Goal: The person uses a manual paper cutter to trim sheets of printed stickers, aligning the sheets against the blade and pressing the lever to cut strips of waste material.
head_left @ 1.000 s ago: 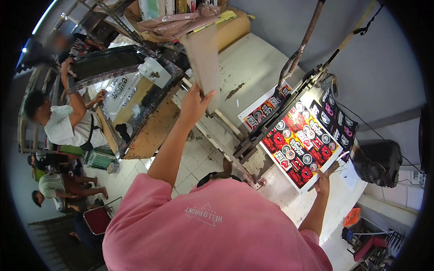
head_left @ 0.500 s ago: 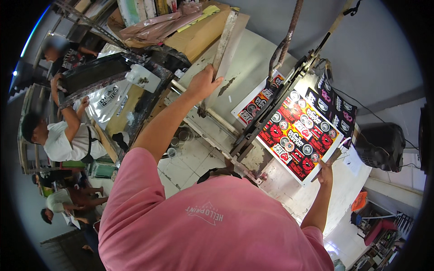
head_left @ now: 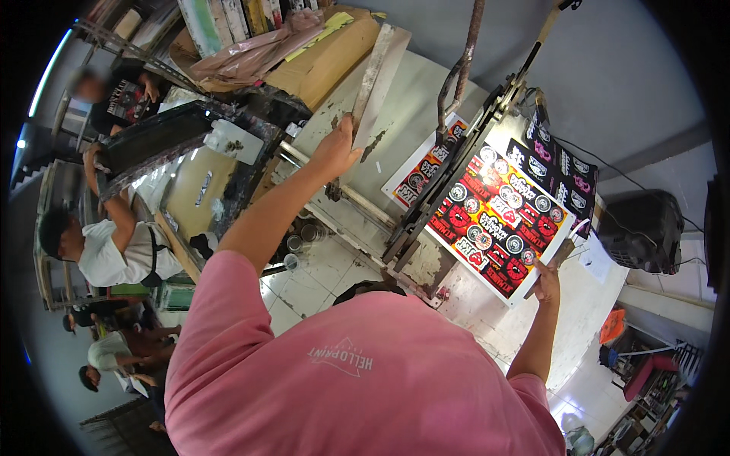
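Observation:
My left hand is closed around the near end of a long, worn flat bar, which lies along the left part of the white worktable. My right hand grips a short brown wooden block at the right edge of a printed sticker sheet, red, yellow, black and white. The sheet passes beneath the dark metal beam of a lever paper cutter. Its other part shows on the beam's left side. A rusty curved lever rises above the beam.
Black printed sheets lie beyond the sticker sheet. A black plastic case stands at the right. At the left, a co-worker in a white shirt handles a dark printing frame. Cardboard is piled at the back.
The whole view has shifted slightly. My hands keep their holds on bar and block. The glossy film seen over the co-worker's board earlier barely shows now.

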A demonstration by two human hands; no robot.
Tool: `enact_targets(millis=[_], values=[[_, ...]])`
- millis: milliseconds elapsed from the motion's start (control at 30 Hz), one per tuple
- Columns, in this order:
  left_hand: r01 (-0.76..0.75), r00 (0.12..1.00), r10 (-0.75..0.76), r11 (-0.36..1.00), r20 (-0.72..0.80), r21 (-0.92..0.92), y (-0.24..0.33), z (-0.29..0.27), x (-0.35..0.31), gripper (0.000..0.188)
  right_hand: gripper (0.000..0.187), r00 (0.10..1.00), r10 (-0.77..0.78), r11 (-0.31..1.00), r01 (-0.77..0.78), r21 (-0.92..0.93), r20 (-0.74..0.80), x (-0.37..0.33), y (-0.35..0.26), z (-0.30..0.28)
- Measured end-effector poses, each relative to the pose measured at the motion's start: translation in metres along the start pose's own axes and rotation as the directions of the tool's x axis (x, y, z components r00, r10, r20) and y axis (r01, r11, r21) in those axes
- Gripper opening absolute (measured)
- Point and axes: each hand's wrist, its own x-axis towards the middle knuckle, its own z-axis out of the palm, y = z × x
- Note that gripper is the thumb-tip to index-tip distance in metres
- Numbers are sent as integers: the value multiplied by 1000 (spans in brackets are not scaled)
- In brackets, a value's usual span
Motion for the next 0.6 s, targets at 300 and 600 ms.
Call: enact_targets(millis=[300,600], values=[[-1,995,-4,999,95,50,-24,-1,15,85,51,997,18,999,-20,-29,-70,3,4,-7],[82,995,-85,993,45,83,-15,-10,9,80,62,1000,23,1000,-23,13,-3,-6,-13,13]])
